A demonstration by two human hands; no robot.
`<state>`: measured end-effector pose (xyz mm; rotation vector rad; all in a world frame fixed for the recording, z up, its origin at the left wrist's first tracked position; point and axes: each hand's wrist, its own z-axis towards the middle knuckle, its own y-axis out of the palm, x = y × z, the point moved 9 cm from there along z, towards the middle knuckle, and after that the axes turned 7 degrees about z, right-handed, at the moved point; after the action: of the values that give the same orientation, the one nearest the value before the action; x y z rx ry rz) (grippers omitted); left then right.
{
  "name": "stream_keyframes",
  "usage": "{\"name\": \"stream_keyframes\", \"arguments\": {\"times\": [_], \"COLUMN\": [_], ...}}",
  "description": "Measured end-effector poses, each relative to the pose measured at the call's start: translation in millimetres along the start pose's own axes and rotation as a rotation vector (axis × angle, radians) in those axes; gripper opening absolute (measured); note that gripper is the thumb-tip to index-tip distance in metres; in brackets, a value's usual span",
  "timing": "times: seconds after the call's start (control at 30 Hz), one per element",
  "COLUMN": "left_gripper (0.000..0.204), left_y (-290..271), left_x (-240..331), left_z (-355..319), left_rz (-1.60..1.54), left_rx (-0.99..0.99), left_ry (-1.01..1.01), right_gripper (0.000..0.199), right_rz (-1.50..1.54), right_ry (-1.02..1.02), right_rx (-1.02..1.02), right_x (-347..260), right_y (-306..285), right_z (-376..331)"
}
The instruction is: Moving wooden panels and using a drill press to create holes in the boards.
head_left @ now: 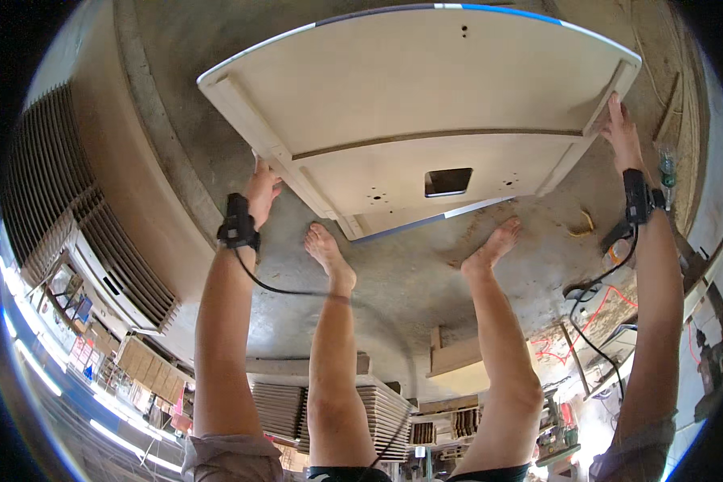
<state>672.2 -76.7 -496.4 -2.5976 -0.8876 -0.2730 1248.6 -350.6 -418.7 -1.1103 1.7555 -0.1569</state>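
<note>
2 edges gripped: left hand and right hand hold pale panel by opposite sides, just beyond feet; floor contact I cannot tell. Rails, cutout already there; panel not released; further work left unclear.

no legible text, no readable labels, numbers or signs

Stacked panels stand at left; at right, a bottle, probably plastic, and a red cord.
</note>
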Motion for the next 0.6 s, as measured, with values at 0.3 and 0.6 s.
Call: {"name": "stream_keyframes", "arguments": {"times": [0.3,0.6], "left_gripper": [0.081,0.085], "left_y": [21,53], "left_x": [-115,-114], "left_z": [60,55], "left_rz": [0.478,0.413], "left_rx": [0.264,0.375], "left_ry": [0.056,-0.051], "right_gripper": [0.078,0.067], "right_rz": [-0.300,-0.152], "right_ry": [-0.079,-0.182], "right_rx": [-0.133,-0.205], "right_x": [38,72], "right_y": [91,114], "right_z": [68,102]}}
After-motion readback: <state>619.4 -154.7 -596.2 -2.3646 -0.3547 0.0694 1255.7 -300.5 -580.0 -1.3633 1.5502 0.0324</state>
